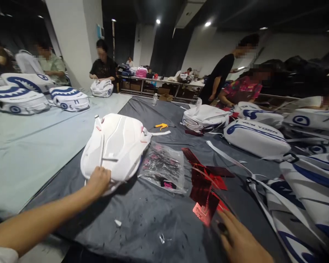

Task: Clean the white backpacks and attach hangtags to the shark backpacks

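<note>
A white backpack (117,146) lies back-side up on the dark grey table cover (142,215). My left hand (98,180) grips its near bottom edge, fingers curled over the rim. My right hand (239,237) rests at the lower right, fingers spread, its fingertips touching a pile of shiny red foil pieces (205,186). Between the backpack and the foil lies a clear plastic bag (164,166) with small pink and black parts inside.
White-and-blue backpacks (256,137) crowd the right side, more lie on the pale cover at left (68,98). White straps (227,157) trail across the cloth. A yellow-handled tool (161,126) lies behind the backpack. Several people work along the far edges.
</note>
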Motion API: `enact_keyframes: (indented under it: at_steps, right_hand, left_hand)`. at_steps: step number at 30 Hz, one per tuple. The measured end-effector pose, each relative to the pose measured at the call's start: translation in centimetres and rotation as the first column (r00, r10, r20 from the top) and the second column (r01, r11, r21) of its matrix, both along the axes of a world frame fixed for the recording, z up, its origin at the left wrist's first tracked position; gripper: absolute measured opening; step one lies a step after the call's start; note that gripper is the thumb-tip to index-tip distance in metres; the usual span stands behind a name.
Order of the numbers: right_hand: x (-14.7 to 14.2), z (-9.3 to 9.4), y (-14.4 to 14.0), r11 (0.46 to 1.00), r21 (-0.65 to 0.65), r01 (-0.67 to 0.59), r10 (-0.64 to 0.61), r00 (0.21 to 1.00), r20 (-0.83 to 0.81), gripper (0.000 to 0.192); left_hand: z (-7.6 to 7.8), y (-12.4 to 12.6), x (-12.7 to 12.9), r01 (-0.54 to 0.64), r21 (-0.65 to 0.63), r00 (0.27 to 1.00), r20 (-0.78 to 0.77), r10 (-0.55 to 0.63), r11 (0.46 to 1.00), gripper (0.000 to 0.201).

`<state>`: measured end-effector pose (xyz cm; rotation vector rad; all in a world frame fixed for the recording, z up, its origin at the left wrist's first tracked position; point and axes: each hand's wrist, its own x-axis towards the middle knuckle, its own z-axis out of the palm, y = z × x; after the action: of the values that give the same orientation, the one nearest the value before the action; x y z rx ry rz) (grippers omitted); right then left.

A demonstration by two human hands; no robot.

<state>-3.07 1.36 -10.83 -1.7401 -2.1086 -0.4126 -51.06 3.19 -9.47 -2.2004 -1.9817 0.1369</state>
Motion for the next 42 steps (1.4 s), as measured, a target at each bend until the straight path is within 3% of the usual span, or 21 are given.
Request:
enact_keyframes:
  at_steps: [1, 3, 5, 7, 9, 12, 15, 18, 20, 23, 27, 28, 29, 31, 32, 33, 34, 36, 37, 39, 42]
  right_hand:
    - [-2.2, 0.0, 0.2, 0.997, -0.006, -0.082, 0.082, 0.997, 0.001, 0.042]
    - [-7.6, 1.0, 0.5, 0.975, 0.015, -0.221, 0.221, 0.975, -0.034, 0.043]
    - [-13.7, 3.0, 0.4, 0.938, 0.078, -0.338, 0.345, 0.932, -0.114, 0.043]
    - [-19.9, 5.3, -0.1, 0.868, 0.128, -0.479, 0.495, 0.851, -0.176, 0.043]
    - [-25.6, 7.0, -0.8, 0.789, 0.107, -0.606, 0.614, 0.766, -0.189, 0.045]
    - [-32.0, 7.9, -2.1, 0.672, -0.152, -0.725, 0.717, 0.688, -0.114, 0.042]
    - [-34.8, 7.1, -3.3, 0.712, -0.356, -0.605, 0.645, 0.764, -0.009, 0.028]
    - [-35.3, 6.3, -4.2, 0.790, -0.299, -0.535, 0.560, 0.828, -0.002, 0.020]
    - [-35.8, 6.0, -4.7, 0.800, -0.267, -0.537, 0.561, 0.827, 0.019, 0.020]
    - [-38.0, 6.4, -5.0, 0.805, -0.360, -0.472, 0.536, 0.839, 0.099, 0.024]
    - [-38.6, 8.7, -6.2, 0.792, -0.457, -0.405, 0.490, 0.868, 0.080, 0.026]
    - [-37.6, 9.5, -6.9, 0.727, -0.527, -0.439, 0.527, 0.850, 0.019, 0.022]
    - [-36.0, 10.1, -7.6, 0.608, -0.629, -0.485, 0.578, 0.813, -0.068, 0.017]
    - [-32.3, 11.1, -8.8, 0.150, -0.848, -0.509, 0.638, 0.705, -0.310, 0.008]
    - [-30.5, 11.4, -9.2, 0.061, -0.865, -0.498, 0.618, 0.700, -0.359, 0.006]
    - [-29.0, 11.4, -9.2, 0.084, -0.860, -0.504, 0.587, 0.722, -0.366, 0.007]
    - [-28.1, 11.2, -9.0, 0.217, -0.820, -0.529, 0.544, 0.763, -0.349, 0.010]
    - [-27.9, 10.3, -7.7, 0.573, -0.605, -0.552, 0.447, 0.830, -0.334, 0.019]
    - [-28.6, 9.6, -6.8, 0.679, -0.490, -0.547, 0.425, 0.837, -0.345, 0.024]
    - [-30.8, 8.5, -4.5, 0.775, -0.354, -0.524, 0.417, 0.844, -0.338, 0.032]
    - [-34.0, 7.7, -1.1, 0.840, -0.332, -0.429, 0.362, 0.900, -0.244, 0.037]
  left_hand:
    - [-0.2, -3.7, 1.0, 0.032, -0.022, 0.999, 0.004, -0.032, 0.999, 0.028]
    - [0.0, -10.3, 2.6, 0.222, -0.057, 0.975, 0.037, -0.220, 0.973, 0.050]
    - [0.9, -14.9, 3.5, 0.389, -0.096, 0.910, 0.195, -0.366, 0.916, 0.061]
    - [1.6, -17.4, 3.7, 0.479, -0.073, 0.840, 0.329, -0.432, 0.875, 0.067]
    - [1.0, -18.5, 3.3, 0.521, 0.000, 0.799, 0.353, -0.488, 0.854, 0.073]
    - [-3.1, -19.6, 2.4, 0.580, 0.099, 0.758, 0.299, -0.580, 0.809, 0.064]
    - [-8.8, -21.5, 1.7, 0.612, 0.157, 0.738, 0.237, -0.631, 0.775, 0.048]
    - [-12.7, -23.4, 1.5, 0.606, 0.210, 0.743, 0.196, -0.640, 0.767, 0.049]
    - [-13.7, -24.0, 1.4, 0.604, 0.216, 0.742, 0.201, -0.640, 0.767, 0.054]
    - [-13.9, -23.9, 1.1, 0.617, 0.209, 0.724, 0.225, -0.652, 0.758, 0.054]
    - [-13.5, -23.2, 0.3, 0.631, 0.236, 0.688, 0.270, -0.673, 0.739, 0.053]
    - [-13.4, -23.2, 0.2, 0.632, 0.236, 0.678, 0.292, -0.674, 0.738, 0.054]
    - [-13.3, -23.2, 0.0, 0.635, 0.230, 0.668, 0.317, -0.673, 0.738, 0.056]
    - [-12.8, -23.5, -0.2, 0.650, 0.198, 0.648, 0.360, -0.671, 0.734, 0.061]
    - [-12.5, -23.6, -0.2, 0.661, 0.175, 0.640, 0.378, -0.669, 0.730, 0.062]
    - [-12.2, -23.7, -0.3, 0.672, 0.145, 0.635, 0.393, -0.665, 0.727, 0.062]
    - [-12.0, -23.8, -0.3, 0.682, 0.116, 0.633, 0.403, -0.662, 0.722, 0.061]
    - [-11.7, -23.8, -0.3, 0.701, 0.077, 0.631, 0.398, -0.666, 0.709, 0.059]
    - [-11.7, -23.7, -0.3, 0.711, 0.067, 0.629, 0.383, -0.676, 0.700, 0.058]
    - [-12.0, -23.4, -0.3, 0.735, 0.077, 0.617, 0.336, -0.711, 0.674, 0.058]
    - [-12.7, -23.1, -0.6, 0.745, 0.102, 0.613, 0.283, -0.738, 0.659, 0.058]
